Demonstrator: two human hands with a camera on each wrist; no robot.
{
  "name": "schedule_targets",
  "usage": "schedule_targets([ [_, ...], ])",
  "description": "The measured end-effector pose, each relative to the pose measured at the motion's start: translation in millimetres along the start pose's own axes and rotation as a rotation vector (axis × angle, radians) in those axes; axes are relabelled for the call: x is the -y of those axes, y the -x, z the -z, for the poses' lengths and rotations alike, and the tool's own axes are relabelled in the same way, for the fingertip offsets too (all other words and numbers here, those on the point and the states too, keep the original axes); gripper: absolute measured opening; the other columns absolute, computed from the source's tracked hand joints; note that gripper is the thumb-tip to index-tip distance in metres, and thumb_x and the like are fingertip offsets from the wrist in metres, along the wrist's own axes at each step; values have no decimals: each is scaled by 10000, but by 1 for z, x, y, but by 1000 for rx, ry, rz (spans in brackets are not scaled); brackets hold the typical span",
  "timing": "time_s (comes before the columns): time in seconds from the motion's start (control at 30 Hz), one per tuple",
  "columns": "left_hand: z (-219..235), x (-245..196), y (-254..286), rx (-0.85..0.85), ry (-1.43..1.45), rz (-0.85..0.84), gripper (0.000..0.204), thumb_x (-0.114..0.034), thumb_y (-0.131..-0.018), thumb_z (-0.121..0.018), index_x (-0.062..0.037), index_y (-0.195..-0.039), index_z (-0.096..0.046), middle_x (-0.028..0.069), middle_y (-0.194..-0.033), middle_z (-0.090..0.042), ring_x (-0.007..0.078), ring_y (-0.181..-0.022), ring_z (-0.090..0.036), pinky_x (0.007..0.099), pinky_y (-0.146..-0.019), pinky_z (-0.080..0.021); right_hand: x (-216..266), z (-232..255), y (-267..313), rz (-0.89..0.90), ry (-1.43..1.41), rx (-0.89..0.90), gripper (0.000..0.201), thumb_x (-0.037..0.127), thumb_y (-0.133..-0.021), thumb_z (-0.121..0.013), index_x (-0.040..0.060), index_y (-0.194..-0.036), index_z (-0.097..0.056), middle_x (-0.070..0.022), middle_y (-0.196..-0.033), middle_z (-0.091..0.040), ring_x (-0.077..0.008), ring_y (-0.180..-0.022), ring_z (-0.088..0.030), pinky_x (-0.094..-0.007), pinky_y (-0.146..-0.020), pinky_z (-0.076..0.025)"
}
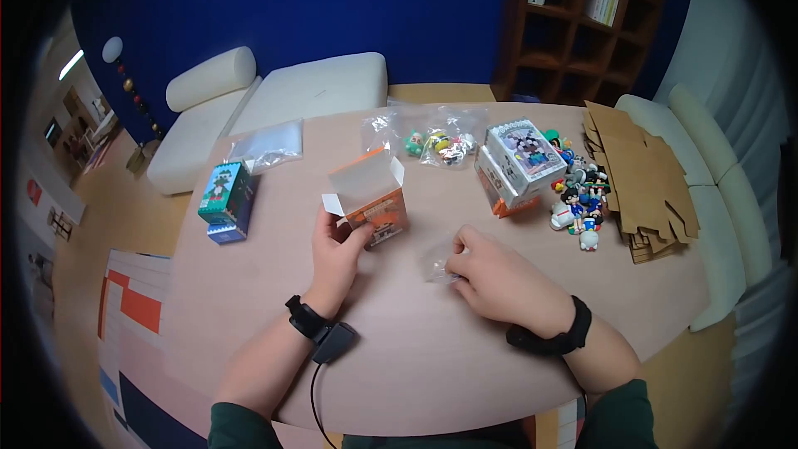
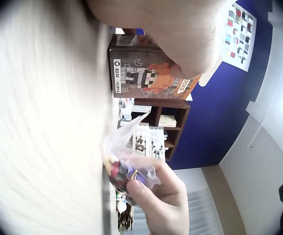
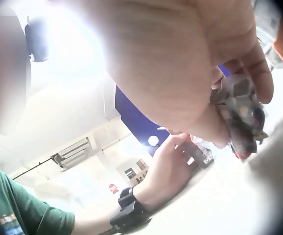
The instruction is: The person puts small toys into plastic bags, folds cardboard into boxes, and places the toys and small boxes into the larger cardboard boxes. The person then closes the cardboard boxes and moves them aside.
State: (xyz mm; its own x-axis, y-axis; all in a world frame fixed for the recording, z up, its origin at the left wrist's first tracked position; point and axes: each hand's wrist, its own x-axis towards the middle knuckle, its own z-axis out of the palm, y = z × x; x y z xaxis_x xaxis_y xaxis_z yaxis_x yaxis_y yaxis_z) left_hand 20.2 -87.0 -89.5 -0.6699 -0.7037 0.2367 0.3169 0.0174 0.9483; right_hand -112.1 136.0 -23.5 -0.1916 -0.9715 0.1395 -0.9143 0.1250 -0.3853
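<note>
My left hand (image 1: 332,251) grips an orange cardboard box (image 1: 382,214) by its lower left side, thumb across the front. The box stands upright on the table, its top flaps spread wide. In the left wrist view, the brown and orange face (image 2: 149,78) of the box carries a blocky character print. To its right, my right hand (image 1: 509,278) pinches a small clear plastic bag (image 1: 436,266) close over the table. Small dark, red and purple pieces (image 2: 127,172) show through the bag in the left wrist view.
A green and blue box (image 1: 226,198) stands at the left, near a flat clear bag (image 1: 270,143). Bagged figures (image 1: 445,145) lie at the back. Stacked boxes (image 1: 522,162), a pile of small figures (image 1: 582,199) and flattened cardboard (image 1: 640,175) occupy the right.
</note>
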Motion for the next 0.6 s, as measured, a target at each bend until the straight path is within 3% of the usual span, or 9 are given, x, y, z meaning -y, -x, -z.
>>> schedule_targets([
  [0.17, 3, 1, -2, 25, -28, 19, 451, 8, -890, -648, -17, -1308, -480, 90, -1206, -579, 210, -1126, -628, 327, -881, -537, -4, 14, 1, 70, 59, 172, 267, 109, -835, -730, 33, -1067, -621, -154, -996, -634, -353, -1003, -599, -436, -854, -499],
  [0.23, 4, 3, -2, 28, -23, 11, 450, 9, -889, -648, -17, -1306, -481, 90, -1204, -580, 210, -1121, -630, 325, -877, -538, 3, 21, -8, -106, -221, 117, 277, 158, -843, -756, 31, -1053, -627, -160, -989, -627, -348, -993, -600, -427, -856, -495],
  [0.3, 4, 4, -2, 33, -25, 4, 448, 9, -889, -648, -16, -1304, -482, 90, -1202, -581, 210, -1117, -631, 324, -874, -539, -1, 18, -15, -192, -277, 138, 270, 172, -848, -758, 35, -1040, -626, -159, -975, -619, -350, -981, -597, -422, -858, -493],
  [0.37, 4, 1, -1, 38, 5, 48, 515, 8, -878, -660, -21, -1362, -484, 95, -1323, -568, 201, -1199, -571, 365, -1009, -470, -13, 5, -18, -277, -339, 159, 265, 186, -854, -760, 38, -1028, -625, -159, -961, -611, -352, -969, -594, -417, -859, -491],
  [0.43, 4, 0, -1, 39, 5, 58, 518, 11, -879, -657, -23, -1365, -481, 95, -1326, -566, 201, -1199, -571, 364, -1007, -471, -26, -10, -18, 26, -41, -91, 219, 168, -852, -745, 40, -984, -625, -133, -1007, -622, -348, -985, -601, -425, -820, -510],
  [0.47, 4, -1, -1, 41, 6, 65, 520, 14, -880, -654, -25, -1369, -479, 95, -1329, -564, 201, -1198, -571, 364, -1005, -472, -25, -13, -18, 29, -41, -87, 219, 168, -852, -745, 40, -984, -625, -133, -1007, -622, -348, -985, -601, -425, -820, -510],
  [0.53, 3, 0, -1, 34, 3, 39, 494, 16, -885, -648, -21, -1347, -478, 93, -1285, -560, 207, -1166, -599, 345, -951, -502, -18, -13, -21, 49, 70, -317, 218, 178, -858, -739, 37, -980, -625, -112, -1004, -622, -326, -985, -597, -418, -825, -509],
  [0.6, 3, 1, -2, 29, 0, 13, 468, 18, -890, -643, -18, -1326, -477, 91, -1242, -557, 213, -1133, -626, 326, -896, -532, -16, -8, -22, 53, 96, -221, 232, 182, -851, -746, 44, -1000, -634, -108, -1022, -619, -320, -1006, -592, -414, -841, -508],
])
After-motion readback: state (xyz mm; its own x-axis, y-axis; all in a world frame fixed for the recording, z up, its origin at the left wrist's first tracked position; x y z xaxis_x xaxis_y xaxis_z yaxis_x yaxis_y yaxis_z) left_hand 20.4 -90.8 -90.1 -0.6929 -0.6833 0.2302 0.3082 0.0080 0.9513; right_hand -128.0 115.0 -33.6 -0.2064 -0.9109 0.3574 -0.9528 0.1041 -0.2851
